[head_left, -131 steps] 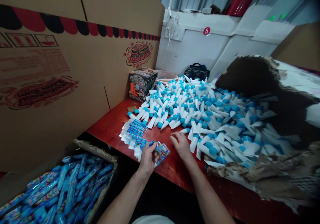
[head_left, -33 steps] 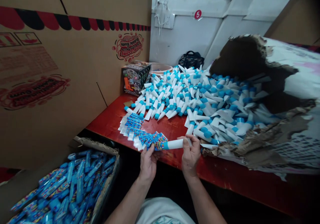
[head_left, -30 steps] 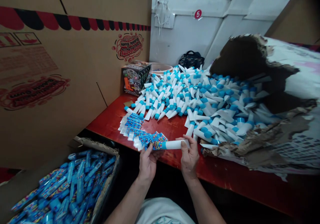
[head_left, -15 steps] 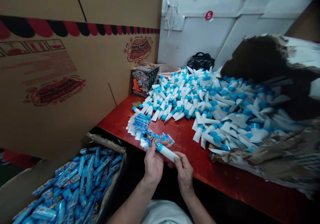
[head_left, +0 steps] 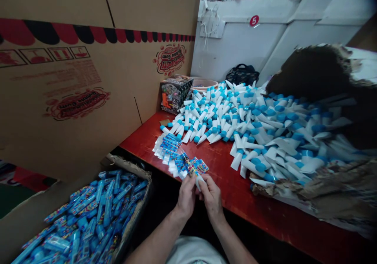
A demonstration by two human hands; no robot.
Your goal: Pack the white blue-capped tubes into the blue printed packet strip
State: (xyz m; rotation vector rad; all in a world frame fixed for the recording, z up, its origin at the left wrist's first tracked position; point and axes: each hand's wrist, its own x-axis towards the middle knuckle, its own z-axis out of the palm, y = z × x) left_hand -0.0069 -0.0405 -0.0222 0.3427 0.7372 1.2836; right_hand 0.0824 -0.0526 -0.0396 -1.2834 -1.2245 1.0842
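Over the table's front edge, my left hand [head_left: 186,196] and my right hand [head_left: 211,196] meet around one white tube [head_left: 199,180]. Colourful printed wrapping shows at the tube's upper end, between my fingers; its cap cannot be made out. Both hands have their fingers closed on it. Just beyond them lie a few printed sleeves [head_left: 200,165]. A fanned row of clear and blue printed sleeves [head_left: 171,144] rests on the red table [head_left: 215,154], to the left of my hands.
A large heap of white tubes with blue caps [head_left: 224,114] covers the back and right, beside torn cardboard [head_left: 321,177]. An open carton [head_left: 138,217] of wrapped blue tubes stands low left. A tall cardboard box [head_left: 123,83] and a small dark box [head_left: 175,93] stand beyond.
My hands have come closer together, and much less of the white tube shows. My right hand has moved towards my left. The view has shifted slightly.
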